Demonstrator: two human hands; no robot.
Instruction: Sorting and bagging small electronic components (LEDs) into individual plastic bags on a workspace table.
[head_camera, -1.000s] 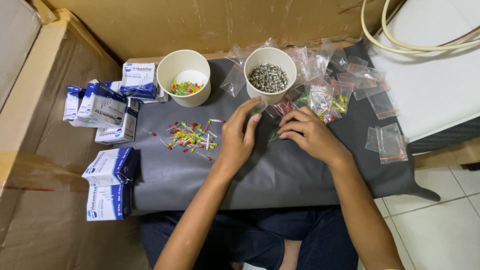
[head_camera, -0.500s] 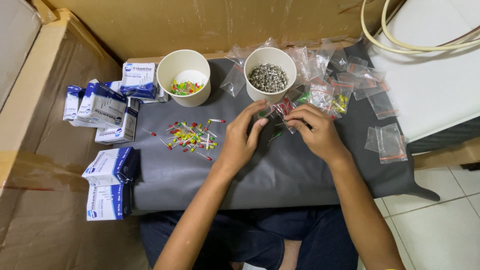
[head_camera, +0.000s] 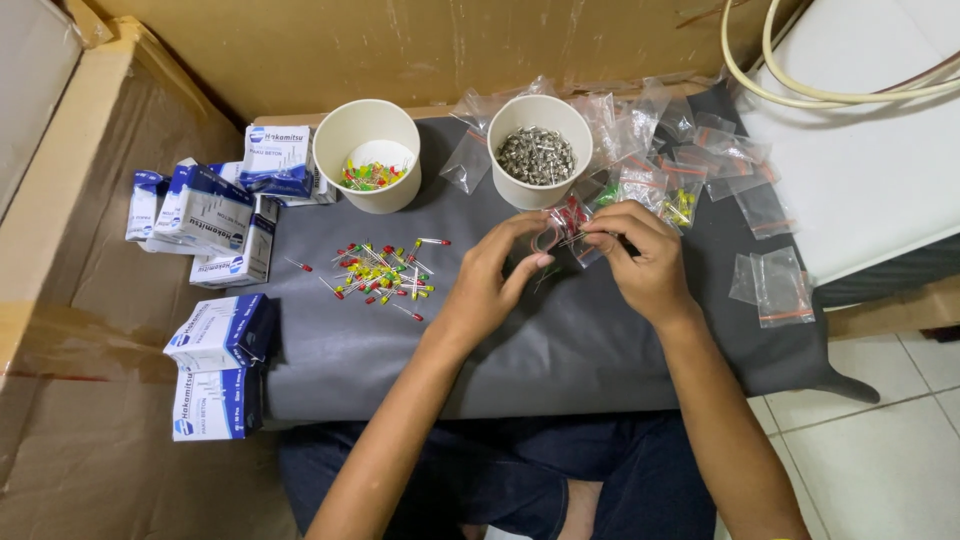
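Both hands, left hand (head_camera: 490, 285) and right hand (head_camera: 640, 260), pinched a small clear bag (head_camera: 565, 225) of red LEDs, at 6 o'clock from the metal-parts cup (head_camera: 540, 150); best kept upright, mouth open

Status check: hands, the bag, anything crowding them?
Left hand and right hand both grip one small clear bag of red parts. Metal-parts cup just behind; loose coloured parts to the left, apart.
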